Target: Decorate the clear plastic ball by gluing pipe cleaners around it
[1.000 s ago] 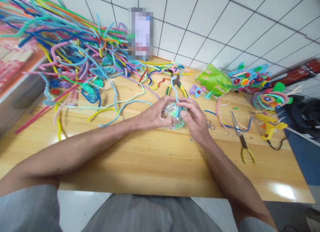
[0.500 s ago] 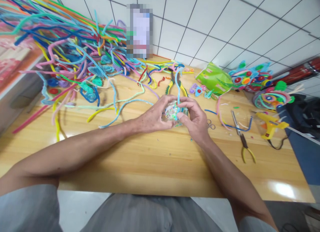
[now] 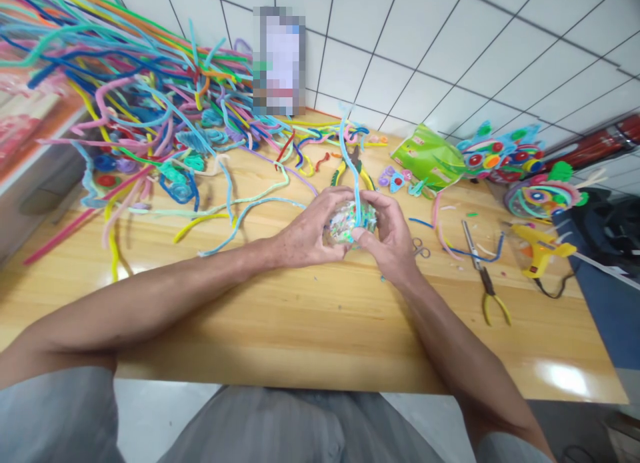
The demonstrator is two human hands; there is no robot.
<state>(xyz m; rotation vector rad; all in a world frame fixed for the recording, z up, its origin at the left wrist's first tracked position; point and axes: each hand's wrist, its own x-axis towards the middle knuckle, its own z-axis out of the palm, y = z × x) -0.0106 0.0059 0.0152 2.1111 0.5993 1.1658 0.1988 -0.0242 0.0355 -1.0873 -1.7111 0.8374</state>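
Note:
Between my two hands is a round, shiny ball-like object [image 3: 343,226] with multicoloured glints; its exact kind is unclear. My left hand [image 3: 320,226] curves round its left side, fingers and thumb closed on it. On the other side my right hand [image 3: 390,226] wraps the ball, the thumb pressing a light-blue pipe cleaner [image 3: 357,183] against its surface. The free end of that pipe cleaner rises away toward the wall. Pliers with yellow and black handles [image 3: 367,178] lie just behind the ball, partly covered by the pipe cleaner.
Many pipe cleaners [image 3: 150,110] are heaped at the left and back. A green packet [image 3: 430,158] and decorated colourful pieces [image 3: 545,193] stand at the right. Small scissors [image 3: 421,248], a second pair of pliers [image 3: 490,293] and a yellow glue gun [image 3: 543,250] lie on the wooden table [image 3: 280,316].
The light-blue pipe cleaner now stands longer and leans farther up toward the wall. My right fingers have moved off it to the ball's far right side, while the thumb stays on it.

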